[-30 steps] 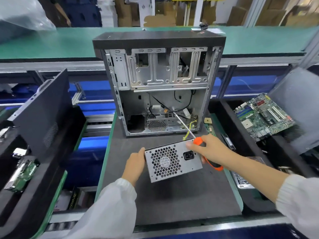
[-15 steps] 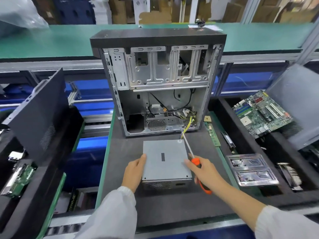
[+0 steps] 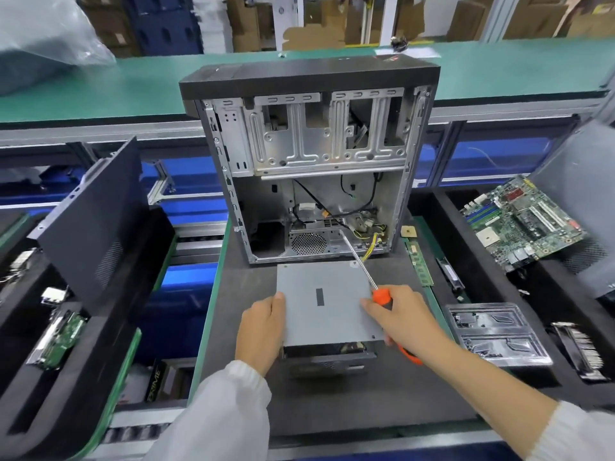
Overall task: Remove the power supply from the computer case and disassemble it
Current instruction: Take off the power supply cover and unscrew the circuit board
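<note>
- We see a plain grey power supply (image 3: 324, 306) with a black stripe.
- The screwdriver (image 3: 382, 296) handle is orange.
- Our tabletop (image 3: 366, 400) is dark grey, green-edged.
- The motherboard (image 3: 522, 224) is green.

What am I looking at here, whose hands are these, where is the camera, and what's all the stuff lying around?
There is no robot here: a person is working with bare hands, and the one picture comes from a camera worn on their head, looking forward and down.

On the dark mat stands an opened computer case, with loose cables inside. In front of it lies a grey metal box, the power supply, already out of the case. The left hand steadies its left edge. The right hand rests on its right side while gripping an orange-handled screwdriver, its shaft pointing toward the case.

To the right sit a green motherboard, a memory stick and a clear plastic tray. To the left a dark side panel leans upright.
</note>
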`<state>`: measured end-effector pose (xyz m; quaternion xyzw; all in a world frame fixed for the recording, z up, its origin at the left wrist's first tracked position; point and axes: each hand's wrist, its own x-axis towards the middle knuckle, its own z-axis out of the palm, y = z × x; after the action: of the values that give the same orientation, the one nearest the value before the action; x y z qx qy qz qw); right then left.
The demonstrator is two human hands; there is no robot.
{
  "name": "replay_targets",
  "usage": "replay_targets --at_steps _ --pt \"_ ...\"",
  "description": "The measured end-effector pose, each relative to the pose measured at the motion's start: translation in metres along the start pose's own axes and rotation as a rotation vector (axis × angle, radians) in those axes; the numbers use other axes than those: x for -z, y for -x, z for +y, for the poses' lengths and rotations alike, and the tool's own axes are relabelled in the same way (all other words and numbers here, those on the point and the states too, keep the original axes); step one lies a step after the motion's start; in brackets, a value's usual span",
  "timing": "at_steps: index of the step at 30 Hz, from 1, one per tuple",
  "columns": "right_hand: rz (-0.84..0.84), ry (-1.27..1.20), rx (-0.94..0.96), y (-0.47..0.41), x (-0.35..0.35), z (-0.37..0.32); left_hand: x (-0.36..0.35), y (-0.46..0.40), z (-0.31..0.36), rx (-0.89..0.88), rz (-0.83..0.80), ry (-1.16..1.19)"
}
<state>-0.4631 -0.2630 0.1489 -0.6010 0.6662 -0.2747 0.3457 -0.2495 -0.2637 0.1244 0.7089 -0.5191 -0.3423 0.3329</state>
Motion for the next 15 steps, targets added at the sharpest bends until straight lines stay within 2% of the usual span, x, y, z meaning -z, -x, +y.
replay_targets --at_steps 7,11,13,15 --pt "-0.016 0.090 0.127 0.001 0.034 -0.032 0.020 -0.001 0.038 -0.090 0.081 -0.050" --pt "-0.103 0.146 0.261 0.007 0.045 -0.046 0.039 -0.022 0.056 -0.084 0.111 -0.053" --pt "-0.139 0.243 0.282 0.008 0.044 -0.049 0.046 -0.032 0.061 -0.072 0.073 -0.042" --pt "-0.094 0.425 0.308 0.006 0.040 -0.047 0.049 -0.041 0.064 -0.059 0.049 0.017"
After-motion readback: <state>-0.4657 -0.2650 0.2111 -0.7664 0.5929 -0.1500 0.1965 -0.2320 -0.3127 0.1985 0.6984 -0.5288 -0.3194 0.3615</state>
